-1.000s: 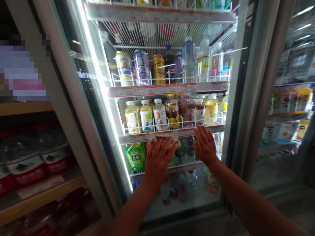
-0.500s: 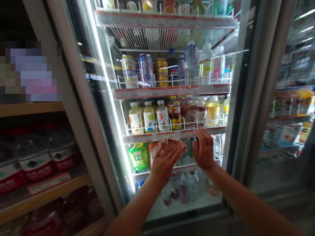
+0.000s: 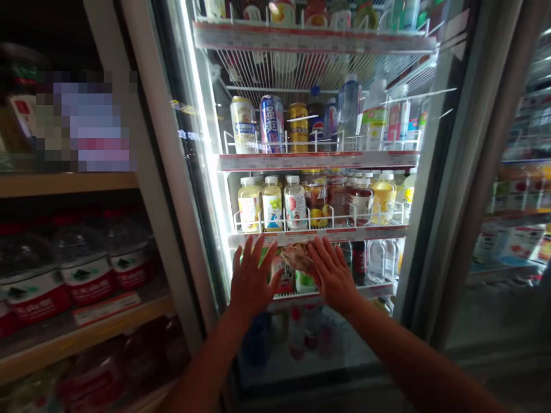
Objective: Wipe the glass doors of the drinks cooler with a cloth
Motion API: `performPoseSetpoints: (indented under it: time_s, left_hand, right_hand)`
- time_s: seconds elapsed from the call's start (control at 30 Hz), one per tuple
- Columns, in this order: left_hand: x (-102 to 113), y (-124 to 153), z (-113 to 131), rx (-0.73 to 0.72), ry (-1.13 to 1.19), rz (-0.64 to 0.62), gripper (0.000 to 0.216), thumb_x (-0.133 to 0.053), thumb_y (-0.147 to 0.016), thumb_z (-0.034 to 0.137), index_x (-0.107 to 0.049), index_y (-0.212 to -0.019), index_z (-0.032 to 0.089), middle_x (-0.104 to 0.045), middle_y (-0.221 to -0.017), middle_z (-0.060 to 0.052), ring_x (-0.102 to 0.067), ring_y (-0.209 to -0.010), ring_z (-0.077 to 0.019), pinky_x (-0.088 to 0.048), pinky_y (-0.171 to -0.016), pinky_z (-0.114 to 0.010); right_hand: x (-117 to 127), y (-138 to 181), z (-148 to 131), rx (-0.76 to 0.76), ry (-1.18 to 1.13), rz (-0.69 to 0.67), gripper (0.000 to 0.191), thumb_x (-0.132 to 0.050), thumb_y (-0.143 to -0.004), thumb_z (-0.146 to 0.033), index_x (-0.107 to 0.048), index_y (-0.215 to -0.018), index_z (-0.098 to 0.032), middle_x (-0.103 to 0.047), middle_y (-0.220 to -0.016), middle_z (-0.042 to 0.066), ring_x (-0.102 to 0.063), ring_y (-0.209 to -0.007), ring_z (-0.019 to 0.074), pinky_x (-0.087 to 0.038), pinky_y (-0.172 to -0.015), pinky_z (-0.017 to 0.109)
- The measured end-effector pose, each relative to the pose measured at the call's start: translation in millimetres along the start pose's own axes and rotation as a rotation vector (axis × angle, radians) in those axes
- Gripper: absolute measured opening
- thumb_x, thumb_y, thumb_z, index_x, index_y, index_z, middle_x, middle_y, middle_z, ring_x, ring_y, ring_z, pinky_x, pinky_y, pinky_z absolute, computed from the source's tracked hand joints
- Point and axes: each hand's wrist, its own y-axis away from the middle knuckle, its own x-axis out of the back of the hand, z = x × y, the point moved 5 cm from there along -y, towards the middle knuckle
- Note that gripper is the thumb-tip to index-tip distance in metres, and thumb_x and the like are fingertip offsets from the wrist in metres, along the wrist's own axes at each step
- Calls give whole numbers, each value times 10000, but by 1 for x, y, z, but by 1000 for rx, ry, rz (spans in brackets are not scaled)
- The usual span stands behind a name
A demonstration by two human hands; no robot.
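Note:
Both my hands lie flat against the glass door of a lit drinks fridge, at the level of its lower shelves. My left hand has its fingers spread wide on the glass and holds nothing. My right hand is also flat with fingers stretched out. A crumpled pinkish cloth shows between the two hands, pressed against the glass at the thumb side of my right hand. Behind the glass near the hands stand small bottles on a wire shelf.
Inside the fridge, cans fill one shelf and juice bottles the shelf below. A grey door frame runs down the right side. To the left, wooden shelves carry large water bottles.
The cloth was under my left hand a second ago; it now sits by my right hand. Both hands have slid left across the glass, and the view has shifted with them.

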Motion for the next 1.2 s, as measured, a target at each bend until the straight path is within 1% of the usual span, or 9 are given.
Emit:
performPoseSetpoints:
  time_s: [0.1, 0.17, 0.33, 0.53, 0.6, 0.77, 0.93, 1.07, 1.2]
  left_hand:
    - [2, -6, -23, 63, -98, 42, 737, -565, -952, 342, -178, -1576, 276, -242, -1633, -80, -121, -1537, -276, -125, -1250, -502]
    - [0, -9, -28, 49, -147, 57, 728, -542, -962, 321, -159, -1579, 272, -216, -1636, -70, -81, -1540, -261, -89, -1257, -493]
    - [-5, -8, -28, 38, -178, 72, 731, -547, -959, 333, -165, -1578, 259, -190, -1636, -65, -80, -1538, -259, -74, -1264, -482]
    - [-3, -6, -27, 43, -161, 83, 728, -558, -952, 325, -182, -1574, 271, -207, -1631, -49, -108, -1535, -255, -93, -1266, -478]
    - [-2, -6, -27, 40, -148, 94, 735, -567, -946, 310, -185, -1573, 274, -201, -1632, -42, -111, -1534, -253, -85, -1269, -472]
    - [-2, -6, -27, 43, -116, 101, 728, -570, -945, 308, -198, -1570, 278, -204, -1632, -35, -103, -1534, -249, -60, -1274, -466]
    - [-3, -5, -28, 52, -123, 84, 740, -571, -943, 309, -184, -1574, 283, -210, -1630, -42, -111, -1533, -254, -71, -1273, -467]
    - [-2, -5, -27, 48, -148, 92, 734, -570, -943, 311, -197, -1573, 268, -215, -1628, -44, -107, -1534, -254, -69, -1273, -461]
    - [-3, -5, -27, 43, -143, 83, 732, -572, -942, 313, -203, -1572, 259, -223, -1626, -53, -123, -1532, -262, -79, -1271, -465]
  right_hand:
    - [5, -1, -9, 94, -15, 78, 680, -501, -955, -145, -210, -1570, -145, -444, -1532, 106, -243, -1513, 213, -176, -1270, 431]
    - [5, -3, -14, 171, -52, 61, 656, -473, -947, -109, -251, -1562, -166, -466, -1521, 79, -261, -1507, 212, -194, -1268, 434]
    - [-3, -1, -19, 276, -110, -45, 585, -443, -943, -130, -362, -1521, -174, -495, -1506, 31, -275, -1503, 235, -225, -1257, 455]
    - [4, -12, -3, 362, -46, -91, 575, -482, -940, -141, -400, -1500, -240, -511, -1495, 10, -296, -1495, 194, -109, -1280, 466]
    - [8, -17, 9, 323, -24, -94, 586, -477, -951, -142, -375, -1511, -282, -498, -1505, 4, -331, -1479, 184, -155, -1273, 466]
    - [19, -8, 36, 146, -21, 43, 655, -576, -932, -184, -332, -1534, -268, -548, -1463, 67, -397, -1445, 239, -327, -1211, 499]
    - [24, -6, 51, 183, 17, 53, 634, -588, -927, -166, -372, -1514, -275, -568, -1442, 74, -450, -1410, 249, -371, -1190, 502]
    - [34, -8, 67, 51, 18, 209, 660, -625, -907, -167, -380, -1511, -275, -537, -1466, 103, -440, -1414, 292, -425, -1143, 565]
    - [34, 3, 73, -2, 17, 241, 669, -626, -903, -150, -379, -1511, -277, -518, -1479, 111, -439, -1412, 311, -441, -1124, 595]
